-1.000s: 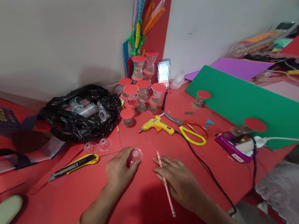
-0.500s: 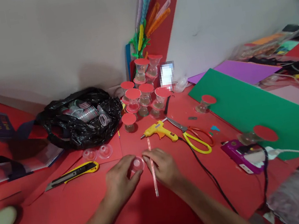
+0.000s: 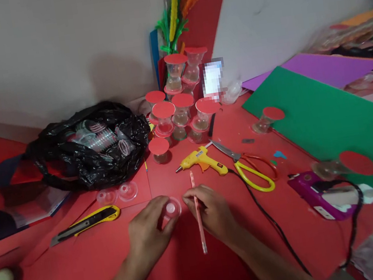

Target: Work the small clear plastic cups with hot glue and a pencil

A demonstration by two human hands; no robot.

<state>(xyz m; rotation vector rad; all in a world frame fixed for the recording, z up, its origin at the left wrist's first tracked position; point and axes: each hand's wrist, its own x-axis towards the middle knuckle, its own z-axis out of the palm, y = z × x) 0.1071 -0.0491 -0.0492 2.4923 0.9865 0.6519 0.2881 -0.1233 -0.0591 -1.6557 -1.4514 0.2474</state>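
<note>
My left hand [image 3: 149, 232] presses a small clear plastic cup [image 3: 171, 208] upside down onto the red sheet [image 3: 70, 279], fingers curled over it. Just right of the cup, my right hand [image 3: 213, 213] grips a pink pencil [image 3: 198, 213], which runs lengthwise away from me and lies close to the cup's rim. Both hands are low in the middle of the view, nearly touching each other.
Beyond the hands lie a yellow glue gun [image 3: 203, 160], yellow-handled scissors [image 3: 252, 170] and a cluster of red-topped clear cups [image 3: 175, 113]. A black bag of cups [image 3: 92, 147] and a yellow utility knife [image 3: 86, 222] sit left. Green sheet [image 3: 327, 119] and purple device [image 3: 315, 191] lie right.
My right hand has moved left from flat on the sheet to beside the cup, taking up the pencil in a grip. The left hand has stayed on the cup. The view tilted slightly.
</note>
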